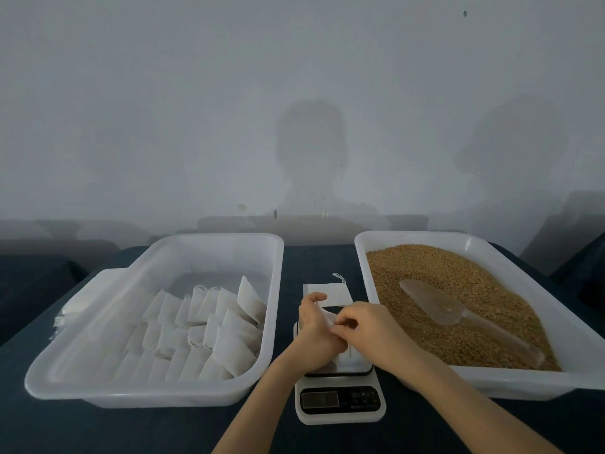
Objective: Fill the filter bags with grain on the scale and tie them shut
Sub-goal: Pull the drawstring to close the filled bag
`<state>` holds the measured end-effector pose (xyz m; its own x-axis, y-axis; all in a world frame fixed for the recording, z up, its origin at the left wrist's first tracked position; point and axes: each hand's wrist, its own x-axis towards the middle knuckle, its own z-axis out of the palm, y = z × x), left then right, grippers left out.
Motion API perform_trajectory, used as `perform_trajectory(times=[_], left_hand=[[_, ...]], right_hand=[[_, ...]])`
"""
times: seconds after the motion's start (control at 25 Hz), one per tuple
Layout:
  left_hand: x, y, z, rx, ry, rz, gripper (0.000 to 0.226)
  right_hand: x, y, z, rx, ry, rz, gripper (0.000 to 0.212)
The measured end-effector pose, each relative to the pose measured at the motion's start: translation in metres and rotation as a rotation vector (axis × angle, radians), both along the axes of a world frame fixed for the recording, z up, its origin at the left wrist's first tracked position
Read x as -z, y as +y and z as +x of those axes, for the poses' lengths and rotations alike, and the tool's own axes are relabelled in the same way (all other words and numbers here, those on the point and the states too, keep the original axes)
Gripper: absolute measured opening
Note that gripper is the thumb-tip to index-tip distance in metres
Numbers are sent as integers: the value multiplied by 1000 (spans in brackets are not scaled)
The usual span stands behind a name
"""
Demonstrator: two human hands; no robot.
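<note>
**Over the scale, two hands on one filter bag**

At the middle of the dark blue table point(98, 427), between two trays, a small white kitchen scale point(340, 401) stands with its display facing the person. Just above its platform both hands meet on a small white filter bag point(327, 317). The left hand point(316, 332) has its grip curled round the bag from the left. The right hand point(370, 326) has its grip pinched on the bag's near edge with thumb and fingertips. Whether the bag holds any grain I cannot tell.

Behind the scale another flat white bag with a drawstring point(327, 293) lies on the table. The white plastic tray on the left point(154, 396) holds rows of white filter bags point(209, 322). The white plastic tray on the right point(360, 257) is full of golden-brown grain point(442, 280), and a clear plastic scoop point(435, 303) lies on it.
</note>
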<state>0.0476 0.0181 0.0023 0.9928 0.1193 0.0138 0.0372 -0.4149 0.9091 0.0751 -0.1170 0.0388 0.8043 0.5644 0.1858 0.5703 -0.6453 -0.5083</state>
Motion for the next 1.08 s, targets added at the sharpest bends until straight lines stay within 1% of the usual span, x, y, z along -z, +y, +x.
perform_trajectory(times=[0.08, 0.12, 0.16, 0.2, 0.24, 0.32, 0.36, 0.48, 0.6, 0.64, 0.76, 0.88, 0.96, 1.08], left_hand=[[1, 4, -5, 60, -9, -115, 77], [1, 6, -7, 53, -1, -196, 74], [0, 7, -9, 32, 5, -210, 70], [0, 8, -11, 8, 5, -185, 63], [0, 8, -12, -7, 3, -99, 49], [-1, 5, -14, -58, -39, 77, 15], [-3, 3, -15, -93, -67, 111, 7], [-9, 2, -15, -185, -113, 132, 14], [-15, 4, -16, -229, -164, 177, 17], [-15, 5, -16, -228, -162, 205, 18], [-13, 6, -17, -210, -86, 290, 9], [-17, 8, -19, -231, -89, 356, 15], [-25, 14, -17, -194, -115, 437, 15], [-32, 27, -16, -53, -100, 538, 17]], right_hand=[[-1, -7, 6, -12, -14, 44, 9], [-4, -10, 8, -13, -27, 71, 6], [-6, -14, 10, -18, -36, 97, 4], [-8, -17, 12, -25, -40, 119, 3], [-10, -18, 14, -28, -44, 134, 4], [-9, -20, 17, -32, -56, 136, 9], [-9, -20, 18, -41, -64, 131, 12], [-8, -21, 20, -75, -133, 127, 15], [-7, -19, 20, -102, -184, 142, 16], [-6, -19, 20, -108, -181, 144, 15], [2, -20, 20, -104, -131, 149, 14], [8, -24, 20, -83, -66, 194, 12], [8, -26, 20, -64, -23, 233, 14], [9, -26, 20, -50, -2, 259, 15]])
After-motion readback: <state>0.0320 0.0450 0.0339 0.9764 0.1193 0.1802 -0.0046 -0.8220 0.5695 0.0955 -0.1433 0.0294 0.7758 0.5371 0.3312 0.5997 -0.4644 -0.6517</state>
